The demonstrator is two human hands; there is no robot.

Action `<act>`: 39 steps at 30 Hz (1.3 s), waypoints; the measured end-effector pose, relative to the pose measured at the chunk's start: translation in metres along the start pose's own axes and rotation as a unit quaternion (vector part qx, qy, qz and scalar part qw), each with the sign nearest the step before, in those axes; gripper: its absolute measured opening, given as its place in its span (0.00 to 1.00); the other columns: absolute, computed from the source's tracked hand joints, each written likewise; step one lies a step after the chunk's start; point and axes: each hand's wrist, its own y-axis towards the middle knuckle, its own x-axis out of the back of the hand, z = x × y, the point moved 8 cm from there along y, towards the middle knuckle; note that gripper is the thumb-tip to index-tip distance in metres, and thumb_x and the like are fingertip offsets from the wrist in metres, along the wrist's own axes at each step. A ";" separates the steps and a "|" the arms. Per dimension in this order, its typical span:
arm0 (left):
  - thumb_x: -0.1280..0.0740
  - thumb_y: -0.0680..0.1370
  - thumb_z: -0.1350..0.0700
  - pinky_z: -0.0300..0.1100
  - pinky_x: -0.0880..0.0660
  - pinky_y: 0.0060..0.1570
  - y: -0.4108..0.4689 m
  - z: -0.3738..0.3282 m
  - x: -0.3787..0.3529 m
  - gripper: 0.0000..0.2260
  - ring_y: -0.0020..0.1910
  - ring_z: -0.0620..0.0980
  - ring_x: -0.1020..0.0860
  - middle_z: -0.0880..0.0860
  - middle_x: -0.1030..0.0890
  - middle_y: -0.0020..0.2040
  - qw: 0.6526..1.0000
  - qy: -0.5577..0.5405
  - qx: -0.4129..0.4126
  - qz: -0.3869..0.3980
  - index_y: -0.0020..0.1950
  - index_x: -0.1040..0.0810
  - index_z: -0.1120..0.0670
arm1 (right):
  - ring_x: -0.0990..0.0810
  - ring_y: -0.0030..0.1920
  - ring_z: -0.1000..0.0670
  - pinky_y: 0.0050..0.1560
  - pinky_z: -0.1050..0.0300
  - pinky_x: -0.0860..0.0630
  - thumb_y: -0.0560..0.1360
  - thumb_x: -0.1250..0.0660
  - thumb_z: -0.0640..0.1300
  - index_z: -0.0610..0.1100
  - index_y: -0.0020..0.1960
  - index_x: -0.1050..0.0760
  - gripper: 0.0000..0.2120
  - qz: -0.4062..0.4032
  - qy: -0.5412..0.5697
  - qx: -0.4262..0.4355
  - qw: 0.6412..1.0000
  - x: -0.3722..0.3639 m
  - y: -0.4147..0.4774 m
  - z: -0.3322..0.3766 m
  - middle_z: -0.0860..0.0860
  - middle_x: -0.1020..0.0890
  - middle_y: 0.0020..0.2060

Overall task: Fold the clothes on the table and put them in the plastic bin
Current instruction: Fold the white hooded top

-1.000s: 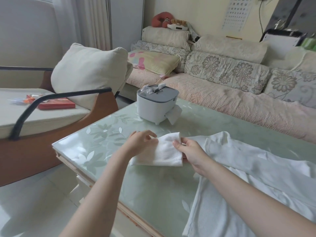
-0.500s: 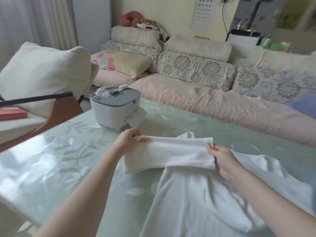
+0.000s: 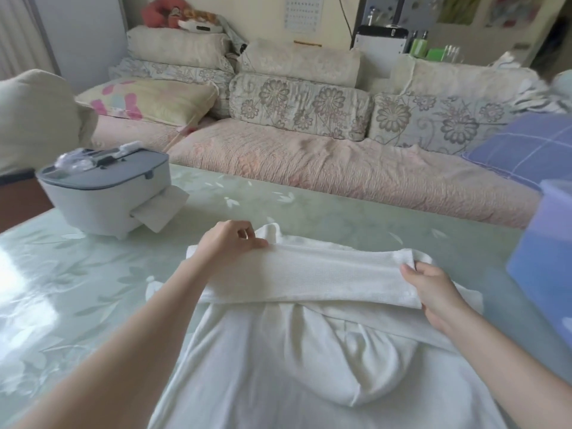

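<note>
A white waffle-knit garment (image 3: 309,360) lies spread on the pale green glass table (image 3: 77,289), reaching down to the near edge. Its sleeve (image 3: 309,277) is stretched flat as a band across the upper part of the garment. My left hand (image 3: 229,243) pinches the sleeve's left end and my right hand (image 3: 433,289) pinches its cuff at the right end. A translucent blue plastic bin (image 3: 544,258) stands at the table's right side, partly cut off by the frame.
A grey-lidded white tissue box (image 3: 102,196) with a tissue hanging out stands at the table's back left. Behind the table runs a sofa (image 3: 325,168) with floral cushions and a purple checked pillow (image 3: 526,150). A cream cushion (image 3: 34,116) is at far left.
Both hands have pulled the sleeve out from a small bunch to a long flat band across the garment. The view has swung right, bringing the blue bin into sight.
</note>
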 end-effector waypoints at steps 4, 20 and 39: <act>0.28 0.69 0.40 0.40 0.34 0.33 0.005 -0.022 -0.019 0.13 0.39 0.48 0.26 0.44 0.25 0.38 1.000 0.013 -0.020 0.007 0.39 0.23 0.48 | 0.31 0.44 0.50 0.44 0.56 0.35 0.79 0.39 0.39 0.37 0.46 0.23 0.08 -0.030 -0.036 0.014 0.999 0.025 -0.005 -0.006 0.47 0.26 0.41; 0.32 0.71 0.37 0.41 0.34 0.35 0.002 -0.046 -0.059 0.14 0.39 0.45 0.27 0.45 0.24 0.42 0.995 0.070 -0.076 0.013 0.45 0.26 0.47 | 0.26 0.53 0.38 0.43 0.54 0.38 0.80 0.43 0.40 0.35 0.60 0.28 0.12 -0.107 -0.370 0.078 0.919 0.068 -0.020 -0.008 0.37 0.23 0.52; 0.32 0.75 0.46 0.53 0.45 0.67 -0.018 -0.033 -0.026 0.20 0.71 0.58 0.40 0.55 0.31 0.69 0.959 0.226 -0.147 -0.091 0.65 0.25 0.52 | 0.28 0.57 0.36 0.55 0.41 0.28 0.70 0.28 0.38 0.38 0.67 0.30 0.27 -0.162 -0.533 0.193 0.808 0.057 -0.045 0.016 0.38 0.25 0.59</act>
